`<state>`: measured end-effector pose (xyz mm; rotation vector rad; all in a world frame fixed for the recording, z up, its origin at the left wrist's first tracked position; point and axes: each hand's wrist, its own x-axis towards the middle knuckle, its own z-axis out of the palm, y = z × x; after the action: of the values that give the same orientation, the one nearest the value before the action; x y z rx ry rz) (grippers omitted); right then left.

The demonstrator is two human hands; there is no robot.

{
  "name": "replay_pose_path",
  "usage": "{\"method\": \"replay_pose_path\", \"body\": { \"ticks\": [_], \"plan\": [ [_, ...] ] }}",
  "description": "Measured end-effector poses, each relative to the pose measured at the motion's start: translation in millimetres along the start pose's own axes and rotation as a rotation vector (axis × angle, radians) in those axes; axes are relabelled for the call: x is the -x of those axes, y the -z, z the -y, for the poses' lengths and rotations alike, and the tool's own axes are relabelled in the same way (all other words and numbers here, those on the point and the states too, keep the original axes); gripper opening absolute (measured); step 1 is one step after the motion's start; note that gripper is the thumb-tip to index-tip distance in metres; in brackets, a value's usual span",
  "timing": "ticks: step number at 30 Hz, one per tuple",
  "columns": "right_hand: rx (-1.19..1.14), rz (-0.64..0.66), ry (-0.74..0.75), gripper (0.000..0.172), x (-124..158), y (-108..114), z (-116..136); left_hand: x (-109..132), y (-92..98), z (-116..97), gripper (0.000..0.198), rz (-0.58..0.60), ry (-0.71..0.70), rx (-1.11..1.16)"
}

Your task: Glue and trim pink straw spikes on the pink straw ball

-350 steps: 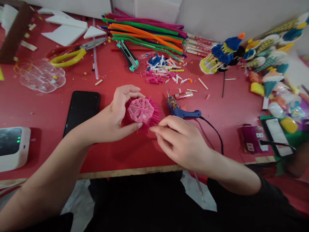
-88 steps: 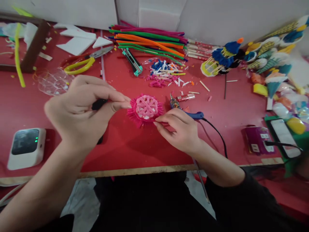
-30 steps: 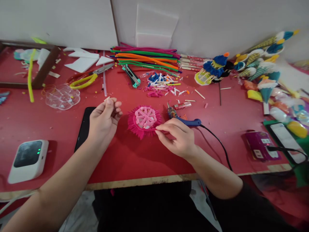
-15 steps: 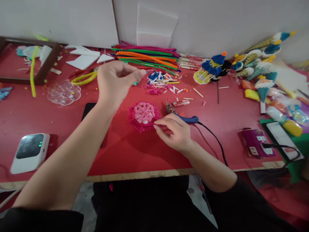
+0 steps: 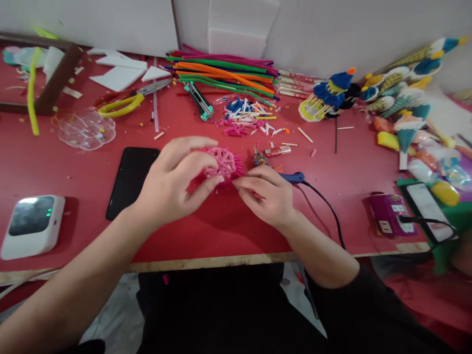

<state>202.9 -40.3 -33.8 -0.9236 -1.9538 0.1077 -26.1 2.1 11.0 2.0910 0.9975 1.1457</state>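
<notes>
A round pink craft piece (image 5: 227,164) with a spiky fringe and crossing bars on top rests over the red table in front of me. My left hand (image 5: 173,182) curves around its left side, fingers over the top and thumb at the near edge, covering part of it. On the right, my right hand (image 5: 267,196) pinches the near right rim between thumb and forefinger. Just behind that hand lies a corded tool with a blue handle (image 5: 294,177), partly hidden by it. A black phone (image 5: 132,179) sits left of the craft piece, beside my left wrist.
Colourful pipe cleaners (image 5: 228,73) lie along the wall, with a utility knife (image 5: 199,101) and cut scraps (image 5: 245,115) before them. Yellow-handled scissors (image 5: 123,105) and a white device (image 5: 33,226) are left. Finished crafts (image 5: 401,93) and a purple power socket (image 5: 393,214) are right.
My left hand has come down from above the table to the pink craft piece, uncovering the utility knife and phone. My right hand stays at the rim. The view has shifted slightly.
</notes>
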Motion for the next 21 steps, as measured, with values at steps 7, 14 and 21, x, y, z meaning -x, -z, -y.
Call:
{"method": "replay_pose_path", "body": {
  "ticks": [7, 14, 21],
  "plan": [
    [0.007, 0.024, -0.014, 0.02, -2, 1, 0, 10, -10.4, 10, 0.024, 0.123, 0.057, 0.076],
    [0.049, 0.005, -0.014, 0.022, -4, -1, -3, 17, -14.7, 8, 0.026, 0.081, 0.073, 0.109],
    [0.041, 0.028, -0.023, 0.019, -7, 1, 1, 25, -23.0, 12, 0.045, -0.079, -0.029, -0.061]
  ]
}}
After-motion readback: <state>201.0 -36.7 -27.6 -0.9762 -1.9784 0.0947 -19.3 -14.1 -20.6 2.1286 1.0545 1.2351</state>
